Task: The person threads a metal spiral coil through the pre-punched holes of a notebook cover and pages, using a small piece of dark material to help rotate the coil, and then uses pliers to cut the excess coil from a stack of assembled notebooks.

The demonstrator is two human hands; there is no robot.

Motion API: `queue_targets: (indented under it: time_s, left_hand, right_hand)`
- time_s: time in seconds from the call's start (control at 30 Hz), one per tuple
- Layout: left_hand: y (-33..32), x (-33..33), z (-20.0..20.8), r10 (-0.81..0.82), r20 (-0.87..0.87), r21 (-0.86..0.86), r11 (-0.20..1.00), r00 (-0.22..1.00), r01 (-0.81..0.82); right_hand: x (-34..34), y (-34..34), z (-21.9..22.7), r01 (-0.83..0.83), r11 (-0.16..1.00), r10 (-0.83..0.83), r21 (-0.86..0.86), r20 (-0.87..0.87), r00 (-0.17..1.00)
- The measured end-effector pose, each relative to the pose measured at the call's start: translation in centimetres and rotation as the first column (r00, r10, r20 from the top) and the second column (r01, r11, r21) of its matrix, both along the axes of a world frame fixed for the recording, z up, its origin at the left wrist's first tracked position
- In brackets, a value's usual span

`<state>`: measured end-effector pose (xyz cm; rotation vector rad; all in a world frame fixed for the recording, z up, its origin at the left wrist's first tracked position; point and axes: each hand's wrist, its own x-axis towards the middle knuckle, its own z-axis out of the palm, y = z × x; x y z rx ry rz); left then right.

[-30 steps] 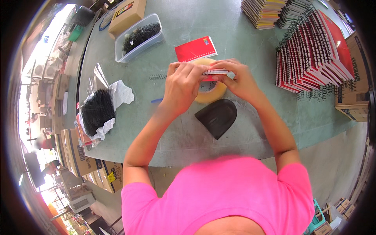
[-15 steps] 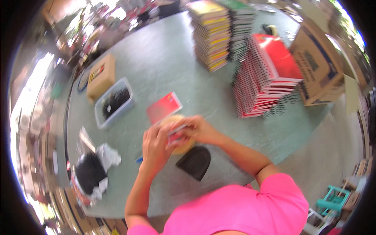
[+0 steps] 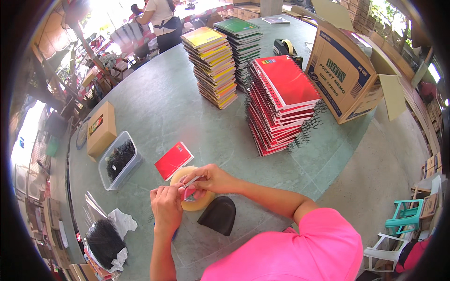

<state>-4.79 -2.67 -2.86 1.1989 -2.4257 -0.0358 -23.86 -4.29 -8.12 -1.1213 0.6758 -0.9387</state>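
Note:
My hands meet over a wide yellowish tape roll (image 3: 203,202) on the table. My right hand (image 3: 212,180) pinches a small thin pale piece (image 3: 191,181), its kind unclear. My left hand (image 3: 166,206) has its fingers closed at the other end of it; what they grip is mostly hidden. Something pinkish red shows just below the fingers, inside the ring. Beyond the roll lies a red notebook cover (image 3: 174,160) with a row of punched holes and no spiral on it. A dark rounded flat piece (image 3: 218,216) rests nearer me, beside the roll.
Stacks of red (image 3: 287,82), yellow (image 3: 208,61) and green spiral notebooks (image 3: 238,27) stand far right, by an open carton (image 3: 342,70) and a tape dispenser (image 3: 287,48). Left are a plastic tub of black spirals (image 3: 136,161), a cardboard box (image 3: 101,129) and a black bundle (image 3: 104,241). A person (image 3: 161,23) stands beyond.
The view has shifted, so the table's things sit differently in it. My hands stay close together over the tape roll, and the pale piece shows more clearly between the fingers.

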Motion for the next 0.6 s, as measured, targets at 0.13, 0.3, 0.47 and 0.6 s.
queue_targets:
  time_s: [0.13, 0.3, 0.47, 0.6]
  left_hand:
    - [0.2, -0.3, -0.4, 0.025, -0.064, -0.046, 0.999, 0.998, -0.028]
    - [0.5, -0.6, -0.5, 0.067, -0.135, 0.014, 0.998, 0.989, -0.066]
    - [0.3, 0.1, -0.1, 0.060, -0.002, 0.023, 0.998, 0.998, -0.060]
    - [0.3, -0.6, 0.0, 0.119, -0.074, -0.001, 0.993, 0.990, -0.120]
  right_hand:
    - [0.1, 0.1, 0.1, 0.019, 0.999, -0.020, -0.032, -0.044, 0.999]
    - [0.7, 0.5, 0.8, 0.088, 0.989, -0.107, -0.121, -0.159, 0.982]
    - [0.9, 0.7, 0.7, 0.132, 0.982, -0.148, -0.131, -0.114, 0.982]
    - [1.5, 0.7, 0.8, 0.135, 0.982, -0.159, -0.135, -0.180, 0.971]
